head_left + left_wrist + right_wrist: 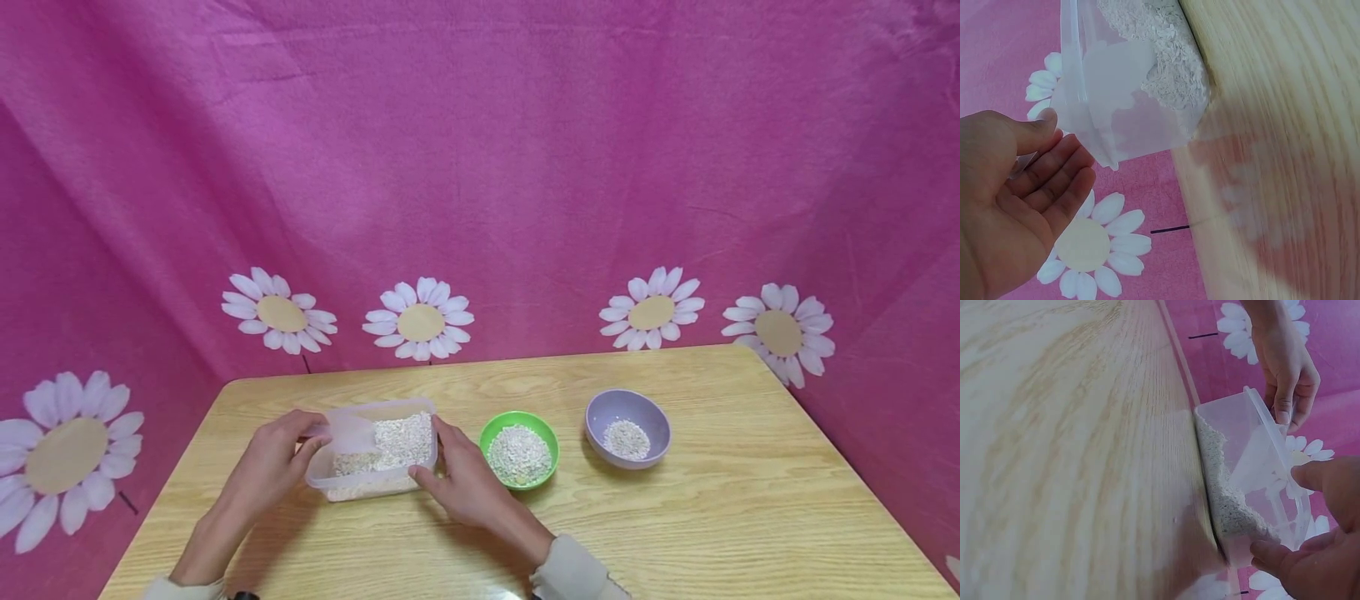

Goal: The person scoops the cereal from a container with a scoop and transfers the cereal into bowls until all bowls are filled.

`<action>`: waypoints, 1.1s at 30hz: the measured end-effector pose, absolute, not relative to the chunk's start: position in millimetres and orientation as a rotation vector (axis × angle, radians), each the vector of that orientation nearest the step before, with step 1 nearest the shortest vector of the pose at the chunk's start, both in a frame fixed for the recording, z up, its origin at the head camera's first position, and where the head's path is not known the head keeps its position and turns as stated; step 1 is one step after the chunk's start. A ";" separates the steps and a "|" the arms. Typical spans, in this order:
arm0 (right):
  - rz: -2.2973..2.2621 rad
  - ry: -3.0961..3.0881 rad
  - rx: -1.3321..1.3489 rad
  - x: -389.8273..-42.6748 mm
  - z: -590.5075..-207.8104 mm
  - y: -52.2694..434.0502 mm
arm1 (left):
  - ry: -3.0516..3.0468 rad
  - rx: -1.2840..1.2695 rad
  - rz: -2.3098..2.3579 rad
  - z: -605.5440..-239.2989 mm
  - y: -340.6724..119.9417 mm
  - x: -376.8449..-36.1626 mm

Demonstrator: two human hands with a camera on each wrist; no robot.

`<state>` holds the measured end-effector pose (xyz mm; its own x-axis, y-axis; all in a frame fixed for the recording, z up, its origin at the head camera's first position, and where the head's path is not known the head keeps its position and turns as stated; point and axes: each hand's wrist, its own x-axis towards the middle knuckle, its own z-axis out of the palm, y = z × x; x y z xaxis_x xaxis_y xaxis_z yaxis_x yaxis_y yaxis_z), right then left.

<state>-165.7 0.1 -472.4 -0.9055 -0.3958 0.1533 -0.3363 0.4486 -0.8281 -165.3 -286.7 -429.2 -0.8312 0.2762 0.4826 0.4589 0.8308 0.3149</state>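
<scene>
A clear plastic container (322,482) holding pale flakes (408,440) stands on the table. My left hand (272,460) is over its left end and pinches the handle of a translucent scoop (352,435) between thumb and fingers. The scoop's blade dips inside the container, against the flakes, and shows through the wall in the right wrist view. My right hand (471,482) grips the container's right end, thumb at the near side and fingers along the far part of that end. In the left wrist view the scoop's handle is mostly hidden behind the fingers.
Just right of my right hand sits a green bowl (553,437) well filled with the same flakes. Further right is a purple bowl (654,421) with a smaller heap. The wooden table (720,517) meets a pink flowered cloth (525,208) at its back and sides.
</scene>
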 end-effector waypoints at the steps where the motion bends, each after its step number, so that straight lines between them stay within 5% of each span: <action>1: -1.482 2.614 -0.660 -165.7 -472.7 0.2 | -2.582 -0.552 -0.596 -429.6 -286.5 -165.4; 33: -1.538 2.547 -0.629 -164.9 -472.7 -0.8 | -2.595 -0.477 -0.818 -455.8 -245.8 -169.5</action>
